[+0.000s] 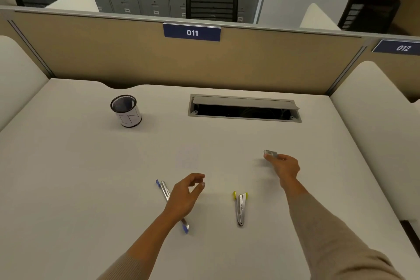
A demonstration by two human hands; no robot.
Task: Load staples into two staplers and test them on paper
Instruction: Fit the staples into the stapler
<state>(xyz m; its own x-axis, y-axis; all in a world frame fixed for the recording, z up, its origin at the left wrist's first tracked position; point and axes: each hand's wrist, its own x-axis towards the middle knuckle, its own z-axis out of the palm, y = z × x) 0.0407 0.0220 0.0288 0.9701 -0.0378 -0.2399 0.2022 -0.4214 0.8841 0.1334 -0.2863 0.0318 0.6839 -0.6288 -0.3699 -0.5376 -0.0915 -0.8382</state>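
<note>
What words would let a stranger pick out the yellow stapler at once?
On the white desk, look near its front edge, right of the left hand. The yellow stapler lies there, untouched. Its yellow tips and narrow V shape set it apart from the blue stapler, spread flat beneath that hand.

From my console the desk [68, 177] reads as plain off-white, with no pattern. Near its front edge the blue stapler [165, 190] is silver metal with blue ends. The yellow stapler [240, 208] to its right is silver too, tipped in yellow. The staple box [270, 153] is a dull silver-grey. The paper [188, 159] at mid-desk is white, so close to the surface's tone that I barely pick it out. Toward the back left corner the mesh cup [126, 110] is black and fine-meshed, wrapped in a white label with dark hand-drawn letters. The cable hatch [244, 102] by the back edge is grey over a black opening. The partition [113, 57] is tan; its 011 sign [192, 32] and 012 sign [400, 48] are navy with white numerals. My sleeves [341, 245] are beige.
</note>
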